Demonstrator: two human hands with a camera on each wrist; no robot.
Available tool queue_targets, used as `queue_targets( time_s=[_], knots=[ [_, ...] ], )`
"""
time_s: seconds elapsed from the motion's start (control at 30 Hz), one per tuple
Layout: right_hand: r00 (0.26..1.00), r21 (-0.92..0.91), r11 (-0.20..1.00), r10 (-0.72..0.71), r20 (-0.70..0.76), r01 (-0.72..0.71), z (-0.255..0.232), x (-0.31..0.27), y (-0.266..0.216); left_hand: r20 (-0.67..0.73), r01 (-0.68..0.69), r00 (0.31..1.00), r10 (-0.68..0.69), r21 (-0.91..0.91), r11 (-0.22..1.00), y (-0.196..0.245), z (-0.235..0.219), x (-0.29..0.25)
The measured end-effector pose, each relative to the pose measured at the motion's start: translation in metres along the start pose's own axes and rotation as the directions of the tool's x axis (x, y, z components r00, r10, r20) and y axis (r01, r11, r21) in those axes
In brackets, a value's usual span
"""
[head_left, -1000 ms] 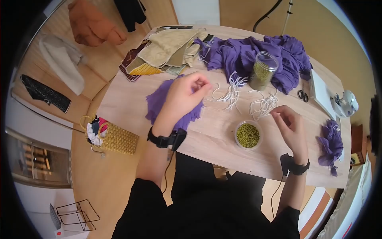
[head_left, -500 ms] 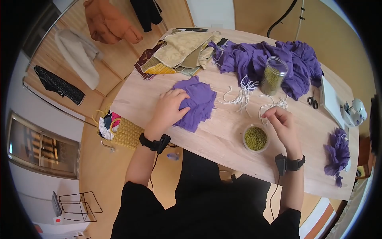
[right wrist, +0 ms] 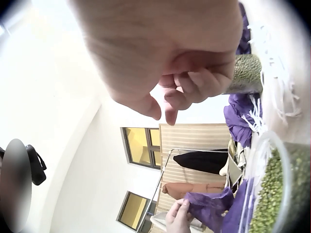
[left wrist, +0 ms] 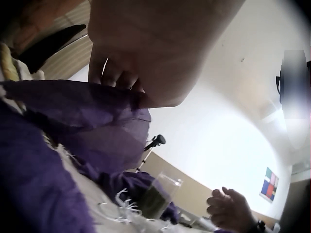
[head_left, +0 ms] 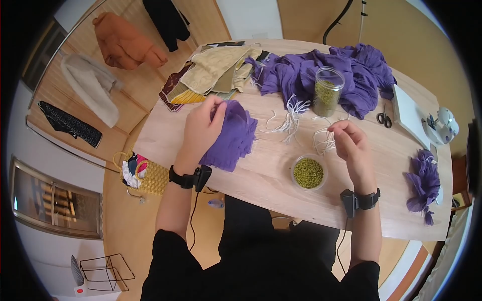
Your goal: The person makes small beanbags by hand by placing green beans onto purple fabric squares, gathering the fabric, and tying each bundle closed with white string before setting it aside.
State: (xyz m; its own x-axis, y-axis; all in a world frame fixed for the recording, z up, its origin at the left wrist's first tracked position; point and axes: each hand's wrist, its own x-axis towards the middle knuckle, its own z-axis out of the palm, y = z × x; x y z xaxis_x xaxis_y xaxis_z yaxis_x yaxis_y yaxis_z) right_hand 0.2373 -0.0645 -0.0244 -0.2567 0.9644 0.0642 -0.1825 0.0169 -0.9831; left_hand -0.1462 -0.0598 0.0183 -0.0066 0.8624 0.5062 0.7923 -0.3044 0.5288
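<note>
Between thumb and fingers, my left hand (head_left: 201,128) pinches the edge of a thin purple cloth piece (head_left: 233,138), lifting that edge above the table. More purple cloth lies below it. In the left wrist view the raised cloth (left wrist: 97,116) hangs from the fingertips. My right hand (head_left: 354,150) hovers over the table just right of a small clear tub (head_left: 326,176) of green beans (head_left: 308,172). Its fingers are loosely curled and hold nothing; the right wrist view shows the thumb (right wrist: 148,108) apart from them. White strings (head_left: 324,141) lie beyond that hand.
A tall clear jar (head_left: 327,98) of green beans stands before a large purple cloth heap (head_left: 361,75). Another string bundle (head_left: 291,120) lies left of it. Patterned fabrics (head_left: 213,70) are piled at back left. Scissors (head_left: 384,119) and a purple bundle (head_left: 423,180) lie on the right.
My left hand came down from above the purple cloth, rested on it, then pinched its edge and raised it. My right hand stays near the tub, shifting slightly.
</note>
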Motion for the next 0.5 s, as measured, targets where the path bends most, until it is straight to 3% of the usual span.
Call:
queue_targets(
  time_s=[0.07, 0.1, 0.13, 0.2, 0.27, 0.33, 0.4, 0.47, 0.5],
  knots=[
    [0.998, 0.063, 0.996, -0.059, -0.035, 0.061, 0.010, -0.003, -0.007, 0.085, 0.053, 0.996, -0.034, -0.228, 0.972, 0.026, 0.006, 0.014],
    [0.998, 0.019, 0.998, -0.055, 0.012, 0.054, 0.003, -0.003, -0.005, 0.067, -0.040, 0.996, 0.062, -0.290, 0.956, 0.032, 0.015, 0.019],
    [0.998, 0.015, 0.998, -0.061, 0.002, 0.061, 0.007, -0.003, -0.004, 0.068, -0.049, 0.995, 0.072, -0.297, 0.954, 0.039, 0.024, 0.024],
    [0.957, 0.036, 0.957, -0.289, 0.007, 0.289, 0.019, -0.002, -0.002, 0.147, -0.024, 0.983, 0.110, -0.493, 0.870, 0.058, 0.044, 0.032],
    [0.940, 0.024, 0.952, -0.304, 0.158, 0.304, 0.013, 0.001, 0.001, 0.181, -0.002, 0.976, 0.124, -0.555, 0.832, 0.083, 0.060, 0.034],
    [0.922, -0.011, 0.937, -0.341, 0.182, 0.348, 0.019, 0.001, 0.008, 0.327, 0.035, 0.928, 0.177, -0.551, 0.834, 0.103, 0.075, 0.036],
    [0.947, -0.054, 0.950, -0.299, 0.119, 0.307, 0.027, -0.008, 0.004, 0.329, -0.014, 0.919, 0.217, -0.522, 0.853, 0.113, 0.091, 0.037],
    [0.991, 0.010, 0.994, -0.107, 0.082, 0.106, 0.028, -0.007, 0.003, 0.293, -0.179, 0.885, 0.361, -0.501, 0.846, 0.116, 0.106, 0.040],
    [0.993, -0.024, 0.993, -0.118, 0.021, 0.118, 0.031, -0.007, 0.003, 0.281, -0.204, 0.883, 0.376, -0.491, 0.847, 0.117, 0.110, 0.041]
  ],
)
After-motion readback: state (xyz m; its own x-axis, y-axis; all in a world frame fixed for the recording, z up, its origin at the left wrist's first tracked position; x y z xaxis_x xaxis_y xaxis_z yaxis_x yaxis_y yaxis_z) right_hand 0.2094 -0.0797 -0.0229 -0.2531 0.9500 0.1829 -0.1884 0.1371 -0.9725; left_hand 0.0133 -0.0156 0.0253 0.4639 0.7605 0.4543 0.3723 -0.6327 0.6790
